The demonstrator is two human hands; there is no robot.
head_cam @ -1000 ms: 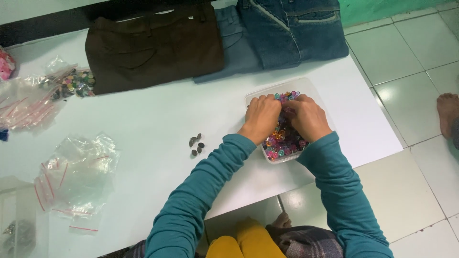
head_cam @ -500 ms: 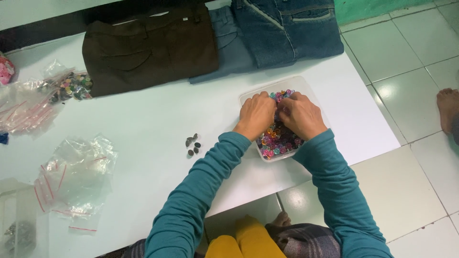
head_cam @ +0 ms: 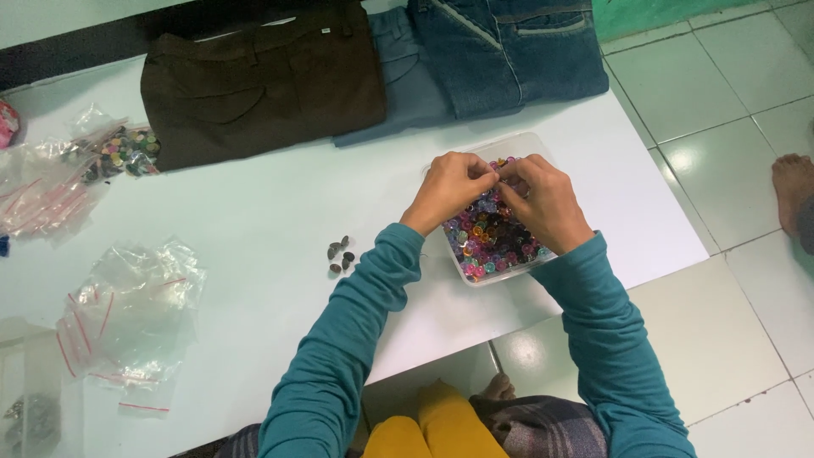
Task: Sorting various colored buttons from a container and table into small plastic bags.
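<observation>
A clear plastic tray [head_cam: 537,149] full of small colourful beads [head_cam: 492,239] sits near the right end of the white table [head_cam: 254,220]. My left hand [head_cam: 449,188] and my right hand [head_cam: 543,203] hover over the tray with their fingertips pinched together. Whatever the fingers pinch is too small to make out. Both arms wear teal sleeves. A little cluster of dark beads [head_cam: 339,253] lies on the table left of my left forearm.
Folded brown trousers [head_cam: 263,80] and blue jeans [head_cam: 492,55] lie along the far edge. Clear zip bags [head_cam: 127,318] and a bag of mixed beads [head_cam: 119,153] sit at the left. Another person's bare foot [head_cam: 794,191] rests on the tiled floor at right.
My hands have lifted from digging in the beads and now meet fingertip to fingertip above the tray.
</observation>
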